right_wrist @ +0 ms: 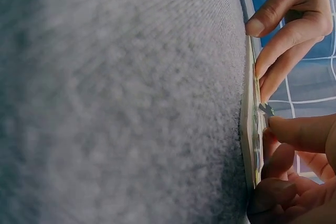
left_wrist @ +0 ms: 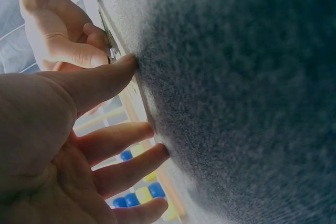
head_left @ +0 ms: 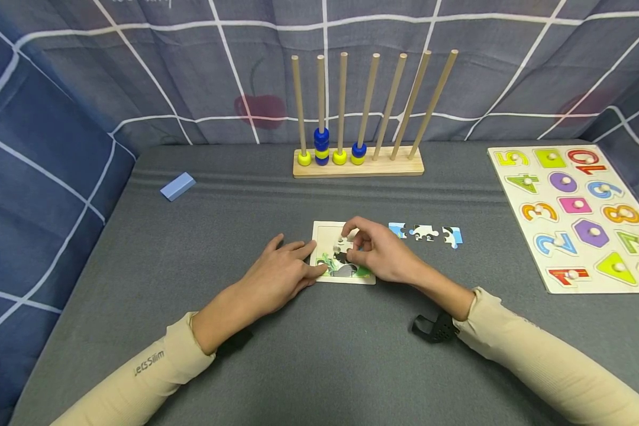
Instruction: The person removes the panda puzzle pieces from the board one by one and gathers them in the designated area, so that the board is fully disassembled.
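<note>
A small framed jigsaw board [head_left: 326, 231] lies on the grey table, its lower part filled with green and black-and-white panda pieces. My left hand [head_left: 279, 271] rests at its left edge, fingers fairly straight, with the thumb on the lower left of the frame. Above the board, my right hand [head_left: 381, 253] pinches a small puzzle piece [right_wrist: 266, 109] between thumb and fingers; in the right wrist view it stands tilted over the board. My right hand hides part of the board's right side. Three loose puzzle pieces [head_left: 423, 232] lie in a row beyond the right hand.
A wooden peg stand [head_left: 359, 168] with blue and yellow beads is at the back. A number-and-shape board [head_left: 580, 222] lies at the right. The blue block [head_left: 178, 186] sits at the back left. A black strap [head_left: 433, 328] is by the right cuff.
</note>
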Demonstrator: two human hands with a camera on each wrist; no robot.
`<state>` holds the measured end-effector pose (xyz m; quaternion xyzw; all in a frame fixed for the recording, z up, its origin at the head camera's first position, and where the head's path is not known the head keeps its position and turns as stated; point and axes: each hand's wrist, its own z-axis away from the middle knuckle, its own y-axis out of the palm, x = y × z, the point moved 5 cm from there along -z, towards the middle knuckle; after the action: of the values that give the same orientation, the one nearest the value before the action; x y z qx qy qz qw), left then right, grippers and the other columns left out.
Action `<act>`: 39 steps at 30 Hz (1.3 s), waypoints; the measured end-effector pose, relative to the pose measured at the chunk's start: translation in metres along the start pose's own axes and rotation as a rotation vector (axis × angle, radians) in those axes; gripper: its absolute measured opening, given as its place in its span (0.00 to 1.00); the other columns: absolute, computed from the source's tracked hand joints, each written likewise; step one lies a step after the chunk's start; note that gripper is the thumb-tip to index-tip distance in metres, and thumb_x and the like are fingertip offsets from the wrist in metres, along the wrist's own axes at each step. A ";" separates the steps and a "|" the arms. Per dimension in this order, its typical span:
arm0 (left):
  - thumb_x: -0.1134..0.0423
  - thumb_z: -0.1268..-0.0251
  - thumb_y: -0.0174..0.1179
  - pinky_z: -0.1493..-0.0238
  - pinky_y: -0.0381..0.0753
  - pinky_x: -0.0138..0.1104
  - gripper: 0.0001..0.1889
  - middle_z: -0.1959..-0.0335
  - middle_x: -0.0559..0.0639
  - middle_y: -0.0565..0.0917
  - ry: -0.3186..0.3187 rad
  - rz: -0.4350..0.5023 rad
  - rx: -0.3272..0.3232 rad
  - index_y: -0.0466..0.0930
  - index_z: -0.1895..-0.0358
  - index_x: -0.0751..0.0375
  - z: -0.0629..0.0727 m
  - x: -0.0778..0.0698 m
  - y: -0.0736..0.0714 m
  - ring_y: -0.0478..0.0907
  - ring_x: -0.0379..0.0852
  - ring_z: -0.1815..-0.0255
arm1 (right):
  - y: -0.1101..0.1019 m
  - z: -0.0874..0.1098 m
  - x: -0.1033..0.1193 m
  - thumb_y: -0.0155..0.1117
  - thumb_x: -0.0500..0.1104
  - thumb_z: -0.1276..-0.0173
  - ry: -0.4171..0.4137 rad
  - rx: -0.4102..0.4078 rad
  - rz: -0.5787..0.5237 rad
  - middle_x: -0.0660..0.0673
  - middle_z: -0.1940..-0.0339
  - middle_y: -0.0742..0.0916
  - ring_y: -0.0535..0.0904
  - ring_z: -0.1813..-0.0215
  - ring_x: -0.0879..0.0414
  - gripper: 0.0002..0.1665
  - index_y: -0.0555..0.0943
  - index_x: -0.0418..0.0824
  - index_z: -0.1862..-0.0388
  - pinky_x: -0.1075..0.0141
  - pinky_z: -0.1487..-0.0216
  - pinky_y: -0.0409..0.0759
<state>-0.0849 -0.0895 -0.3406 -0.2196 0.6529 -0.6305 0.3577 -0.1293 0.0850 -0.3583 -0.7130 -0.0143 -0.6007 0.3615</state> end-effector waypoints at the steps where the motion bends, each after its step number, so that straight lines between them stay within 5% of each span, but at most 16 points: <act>1: 0.56 0.31 0.62 0.36 0.61 0.65 0.13 0.34 0.60 0.75 -0.001 0.001 0.001 0.87 0.46 0.45 0.000 0.000 0.000 0.73 0.58 0.35 | 0.000 0.000 0.000 0.65 0.27 0.38 -0.002 0.002 -0.017 0.47 0.74 0.81 0.72 0.77 0.56 0.16 0.77 0.38 0.53 0.65 0.74 0.71; 13: 0.57 0.31 0.62 0.36 0.61 0.65 0.14 0.34 0.60 0.74 -0.006 0.013 -0.007 0.87 0.45 0.45 0.000 0.000 0.000 0.73 0.58 0.35 | -0.014 0.012 -0.001 0.64 0.29 0.34 0.051 -0.015 -0.114 0.44 0.71 0.80 0.69 0.79 0.59 0.16 0.77 0.36 0.48 0.68 0.76 0.68; 39: 0.58 0.31 0.62 0.36 0.60 0.66 0.14 0.34 0.61 0.74 0.010 0.022 -0.016 0.87 0.45 0.45 0.002 -0.001 0.000 0.72 0.59 0.35 | -0.072 0.080 -0.035 0.63 0.33 0.31 0.158 -0.046 -0.106 0.42 0.70 0.80 0.70 0.78 0.59 0.17 0.76 0.32 0.44 0.66 0.77 0.71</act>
<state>-0.0829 -0.0899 -0.3406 -0.2118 0.6621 -0.6224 0.3597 -0.1042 0.1950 -0.3546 -0.6699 -0.0096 -0.6734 0.3126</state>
